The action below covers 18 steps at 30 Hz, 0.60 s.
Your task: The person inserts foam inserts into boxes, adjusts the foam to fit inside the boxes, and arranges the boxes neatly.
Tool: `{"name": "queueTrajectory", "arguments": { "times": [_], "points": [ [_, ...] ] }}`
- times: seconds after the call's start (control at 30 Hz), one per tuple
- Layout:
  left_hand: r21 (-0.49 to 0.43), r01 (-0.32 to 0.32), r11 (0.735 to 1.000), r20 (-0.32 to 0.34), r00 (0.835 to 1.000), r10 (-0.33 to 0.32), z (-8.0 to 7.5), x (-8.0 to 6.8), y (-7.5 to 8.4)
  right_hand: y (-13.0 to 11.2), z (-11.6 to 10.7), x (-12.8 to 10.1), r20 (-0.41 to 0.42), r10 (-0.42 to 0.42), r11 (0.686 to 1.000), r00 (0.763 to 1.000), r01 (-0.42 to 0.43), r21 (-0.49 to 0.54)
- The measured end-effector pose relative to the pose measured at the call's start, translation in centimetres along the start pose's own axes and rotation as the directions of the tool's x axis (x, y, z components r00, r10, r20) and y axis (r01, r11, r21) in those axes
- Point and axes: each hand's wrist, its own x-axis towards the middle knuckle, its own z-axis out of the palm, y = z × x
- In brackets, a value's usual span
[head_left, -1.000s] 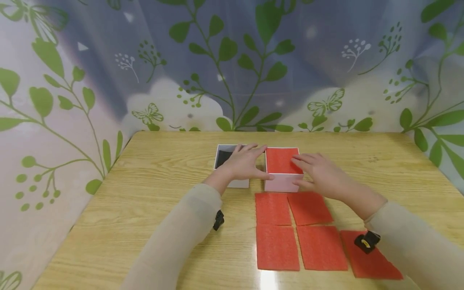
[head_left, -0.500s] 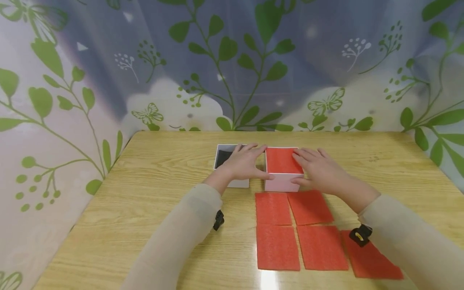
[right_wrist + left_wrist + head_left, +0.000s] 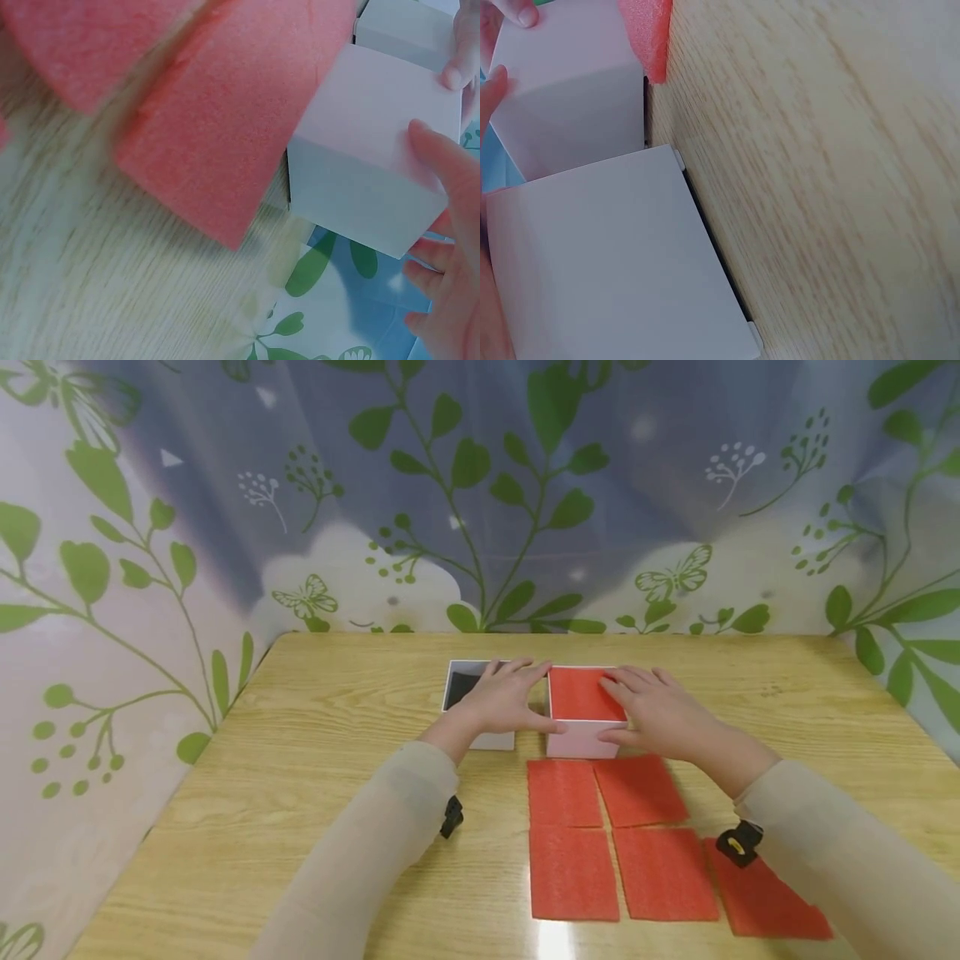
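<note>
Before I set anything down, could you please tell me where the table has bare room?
The table is bare left of the left box and left sleeve, and beyond the right hand and right sleeve towards its right edge. It is crowded around the right box, beside the left hand, with red sheets just in front.

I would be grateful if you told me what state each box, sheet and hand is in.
Left box: open on top, dark item inside.
Right box: open on top, red sheet lying inside.
Five loose red sheets: lying on the table, rightmost partly hidden.
Left hand: fingers spread, thumb touching right box's front.
Right hand: thumb touching the same front.
</note>
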Motion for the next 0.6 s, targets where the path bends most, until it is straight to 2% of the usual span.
{"name": "queueTrajectory", "arguments": {
  "times": [0.23,0.6],
  "points": [
    [-0.013,0.004,1.0,0.005,1.0,-0.004,0.0,-0.1,0.0,-0.1,0.2,0.4,-0.025,-0.029,0.999,0.999,0.029,0.028],
    [0.006,-0.011,1.0,-0.01,1.0,0.011,0.1,0.0,-0.1,-1.2,0.4,1.9,-0.004,-0.061,0.994,0.998,0.061,0.091]
  ]
}}
